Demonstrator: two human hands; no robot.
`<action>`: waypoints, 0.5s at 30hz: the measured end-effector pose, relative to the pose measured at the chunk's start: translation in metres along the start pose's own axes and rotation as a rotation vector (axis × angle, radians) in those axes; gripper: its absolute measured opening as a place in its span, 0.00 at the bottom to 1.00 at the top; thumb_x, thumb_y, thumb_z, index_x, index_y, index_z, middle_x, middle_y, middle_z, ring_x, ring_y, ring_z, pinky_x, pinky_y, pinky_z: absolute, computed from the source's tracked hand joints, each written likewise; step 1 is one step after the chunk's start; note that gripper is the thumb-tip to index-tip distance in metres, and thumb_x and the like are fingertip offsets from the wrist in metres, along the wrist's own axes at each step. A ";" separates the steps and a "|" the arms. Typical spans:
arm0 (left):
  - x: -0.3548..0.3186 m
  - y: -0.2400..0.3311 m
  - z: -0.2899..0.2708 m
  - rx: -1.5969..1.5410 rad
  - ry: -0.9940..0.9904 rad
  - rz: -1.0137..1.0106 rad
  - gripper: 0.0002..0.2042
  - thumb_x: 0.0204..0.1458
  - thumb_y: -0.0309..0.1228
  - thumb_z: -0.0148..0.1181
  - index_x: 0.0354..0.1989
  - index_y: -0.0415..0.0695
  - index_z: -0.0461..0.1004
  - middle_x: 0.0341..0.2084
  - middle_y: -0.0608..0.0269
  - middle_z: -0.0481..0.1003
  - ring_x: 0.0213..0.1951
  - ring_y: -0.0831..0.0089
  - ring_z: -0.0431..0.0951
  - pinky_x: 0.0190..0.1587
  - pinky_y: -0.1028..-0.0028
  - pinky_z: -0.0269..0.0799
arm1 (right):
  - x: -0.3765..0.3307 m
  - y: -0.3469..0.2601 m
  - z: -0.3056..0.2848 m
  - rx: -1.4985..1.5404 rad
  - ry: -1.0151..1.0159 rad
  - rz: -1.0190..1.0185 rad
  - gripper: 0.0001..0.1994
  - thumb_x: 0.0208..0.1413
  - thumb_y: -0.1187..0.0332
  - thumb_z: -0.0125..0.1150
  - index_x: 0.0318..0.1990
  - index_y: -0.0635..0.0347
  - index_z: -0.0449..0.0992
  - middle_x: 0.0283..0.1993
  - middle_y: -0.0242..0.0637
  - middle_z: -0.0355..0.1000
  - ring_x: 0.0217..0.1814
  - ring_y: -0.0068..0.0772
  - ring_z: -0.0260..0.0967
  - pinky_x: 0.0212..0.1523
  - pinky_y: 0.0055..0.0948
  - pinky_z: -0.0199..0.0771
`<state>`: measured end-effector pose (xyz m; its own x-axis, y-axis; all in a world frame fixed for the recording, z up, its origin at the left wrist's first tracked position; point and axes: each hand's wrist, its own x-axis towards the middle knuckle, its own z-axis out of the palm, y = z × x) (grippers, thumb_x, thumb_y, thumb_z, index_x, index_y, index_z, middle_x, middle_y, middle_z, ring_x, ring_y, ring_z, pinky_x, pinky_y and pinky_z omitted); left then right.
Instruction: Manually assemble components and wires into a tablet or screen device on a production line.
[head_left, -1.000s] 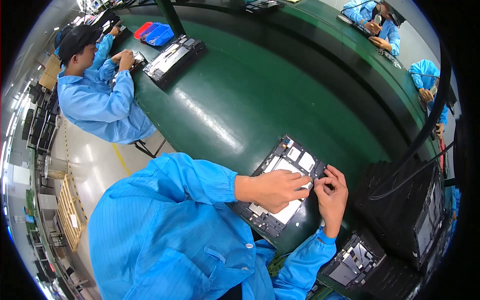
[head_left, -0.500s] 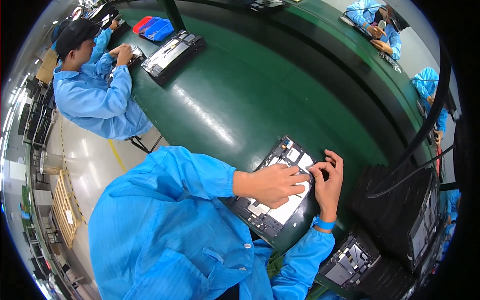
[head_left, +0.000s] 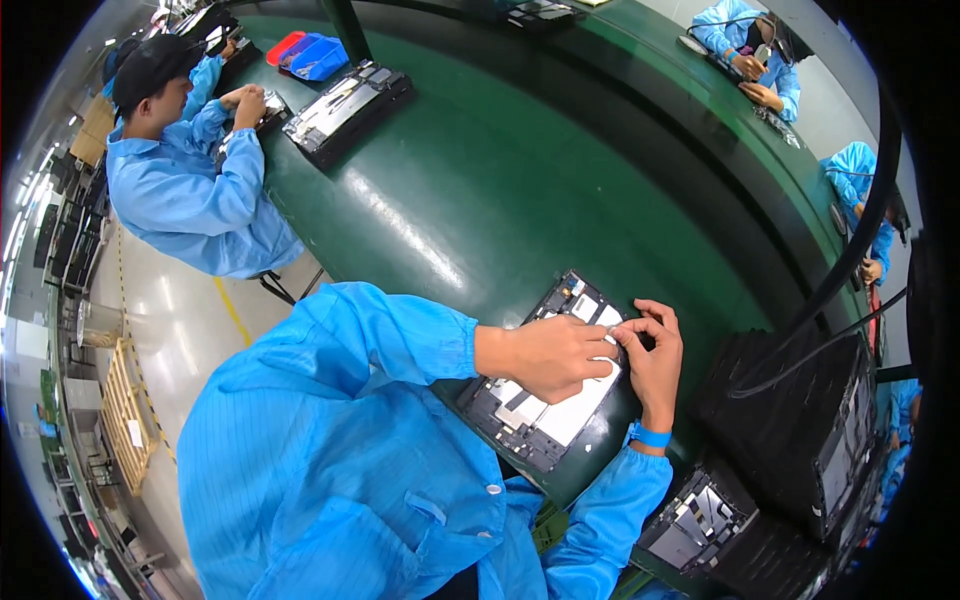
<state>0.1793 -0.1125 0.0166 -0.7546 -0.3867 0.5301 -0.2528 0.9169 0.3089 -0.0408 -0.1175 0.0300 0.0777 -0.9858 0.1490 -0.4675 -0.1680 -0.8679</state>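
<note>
An opened tablet-like device (head_left: 548, 448) lies on the green bench right in front of me, with pale flat panels and black edge parts showing. My left hand (head_left: 562, 358) is over the middle of it, fingers curled and drawn together toward the right edge. At that edge my right hand (head_left: 655, 362) has thumb and forefinger pinched, meeting the left fingertips. Whatever sits between the fingertips is too small to make out. A blue band (head_left: 650, 436) circles my right wrist, and part of the device is hidden under my left hand.
Stacked black device housings (head_left: 765, 430) stand close on my right, with another opened unit (head_left: 700, 525) below them. Dark cables (head_left: 850, 270) hang at the right. A co-worker (head_left: 185, 160) sits at the left, near another stack of devices (head_left: 347, 112) and blue and red bins (head_left: 315, 57).
The fingertips of both hands have come together a little farther up the device's right edge. My left hand has moved slightly up and the right slightly left.
</note>
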 end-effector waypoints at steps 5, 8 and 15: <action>0.005 -0.004 -0.002 -0.048 -0.014 0.012 0.14 0.39 0.27 0.66 0.39 0.42 0.79 0.41 0.56 0.78 0.49 0.57 0.80 0.42 0.60 0.81 | -0.001 0.004 -0.001 0.012 -0.002 0.081 0.06 0.51 0.73 0.79 0.34 0.65 0.88 0.60 0.44 0.77 0.61 0.44 0.74 0.63 0.39 0.73; 0.007 -0.005 -0.005 -0.059 -0.035 0.023 0.14 0.39 0.27 0.67 0.38 0.42 0.79 0.40 0.58 0.78 0.47 0.57 0.80 0.43 0.60 0.80 | -0.003 0.023 -0.007 0.116 -0.091 0.091 0.13 0.54 0.77 0.74 0.48 0.64 0.86 0.61 0.44 0.77 0.64 0.41 0.73 0.67 0.38 0.70; 0.006 -0.006 -0.005 -0.049 -0.046 0.033 0.12 0.39 0.28 0.68 0.35 0.43 0.80 0.40 0.61 0.77 0.46 0.58 0.78 0.42 0.61 0.80 | -0.021 0.004 -0.014 0.426 -0.239 0.098 0.35 0.53 0.88 0.63 0.71 0.62 0.66 0.70 0.44 0.69 0.77 0.40 0.63 0.82 0.38 0.53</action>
<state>0.1792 -0.1211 0.0224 -0.7894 -0.3501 0.5043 -0.1979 0.9227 0.3308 -0.0569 -0.0977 0.0303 0.2746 -0.9615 -0.0129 -0.0850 -0.0109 -0.9963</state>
